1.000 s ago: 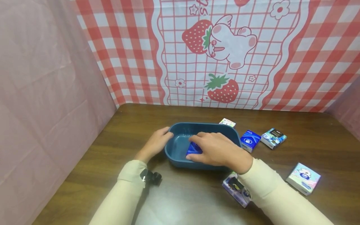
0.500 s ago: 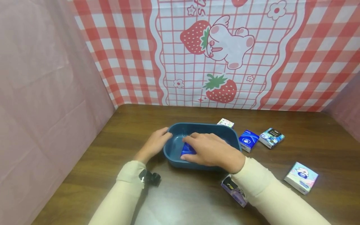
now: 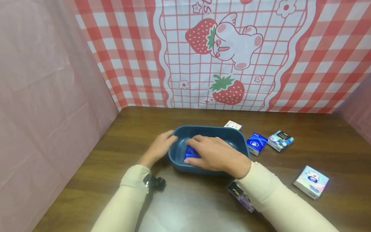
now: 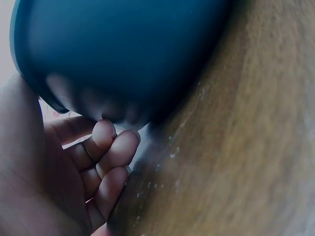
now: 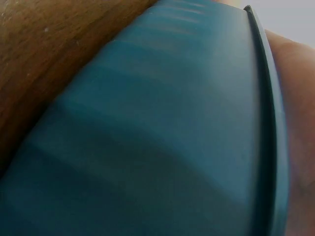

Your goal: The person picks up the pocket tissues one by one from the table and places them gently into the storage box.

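A dark teal plastic basin [image 3: 203, 169] stands on the table. My left hand [image 3: 158, 147] grips its left end, thumb over the rim; in the left wrist view the curled fingers [image 4: 118, 150] lie against the outer wall. Inside the basin, near its left end, my right hand [image 3: 215, 154] holds a blue tissue pack [image 3: 189, 153] between thumb and fingers. Most of that pack is hidden under the hand. The right wrist view shows mainly the basin's outer wall [image 5: 162, 118], with part of the right hand [image 5: 301, 108] beyond the rim.
Right of the basin lie another blue tissue pack [image 3: 257, 143], a blue floral pack [image 3: 280, 140] and a pastel pack [image 3: 311, 182]. A white pack [image 3: 233, 125] sits behind the basin. A purple pack [image 3: 242, 197] is partly under the right sleeve [image 3: 269, 190].
My right hand has shifted a little to the left inside the basin with the blue tissue pack. The left hand has kept its place at the rim.
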Motion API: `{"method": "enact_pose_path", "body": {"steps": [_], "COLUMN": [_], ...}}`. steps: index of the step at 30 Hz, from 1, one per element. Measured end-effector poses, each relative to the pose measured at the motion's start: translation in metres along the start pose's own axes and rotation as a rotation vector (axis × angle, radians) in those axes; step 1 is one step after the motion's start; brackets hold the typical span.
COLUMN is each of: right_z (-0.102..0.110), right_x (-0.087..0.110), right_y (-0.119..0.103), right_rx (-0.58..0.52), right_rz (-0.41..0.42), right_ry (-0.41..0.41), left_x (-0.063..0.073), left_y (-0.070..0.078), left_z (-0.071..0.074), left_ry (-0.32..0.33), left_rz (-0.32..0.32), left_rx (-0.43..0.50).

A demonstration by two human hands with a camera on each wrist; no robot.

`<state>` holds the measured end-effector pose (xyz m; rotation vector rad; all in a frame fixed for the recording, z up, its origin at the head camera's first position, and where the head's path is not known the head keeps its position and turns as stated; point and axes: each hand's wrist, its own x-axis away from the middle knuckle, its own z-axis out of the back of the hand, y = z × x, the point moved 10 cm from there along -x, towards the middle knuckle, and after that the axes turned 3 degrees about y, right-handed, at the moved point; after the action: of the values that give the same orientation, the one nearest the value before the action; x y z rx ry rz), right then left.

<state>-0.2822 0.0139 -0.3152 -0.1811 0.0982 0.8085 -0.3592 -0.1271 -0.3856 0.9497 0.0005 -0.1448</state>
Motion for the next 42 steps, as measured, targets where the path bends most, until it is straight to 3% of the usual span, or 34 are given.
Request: {"method": "enact_pose_path", "body": {"steps": [17, 28, 42], "right_z": [-0.001, -0.004, 0.011], "right_x": [0.004, 0.01, 0.025], "right_y": [-0.001, -0.007, 0.006], "right_rx": [-0.037, -0.059, -0.026], "right_rz": [0.026, 0.04, 0.009], "right_ry": [0.008, -0.011, 0.006], "left_x": [-0.001, 0.004, 0.0], "left_y": [0.007, -0.002, 0.003], "left_z": [-0.001, -0.003, -0.002], "left_ry": [0.004, 0.004, 0.012], "left_rz": [-0.034, -0.009, -0.018], "left_rx": [-0.014, -0.014, -0.004]}}
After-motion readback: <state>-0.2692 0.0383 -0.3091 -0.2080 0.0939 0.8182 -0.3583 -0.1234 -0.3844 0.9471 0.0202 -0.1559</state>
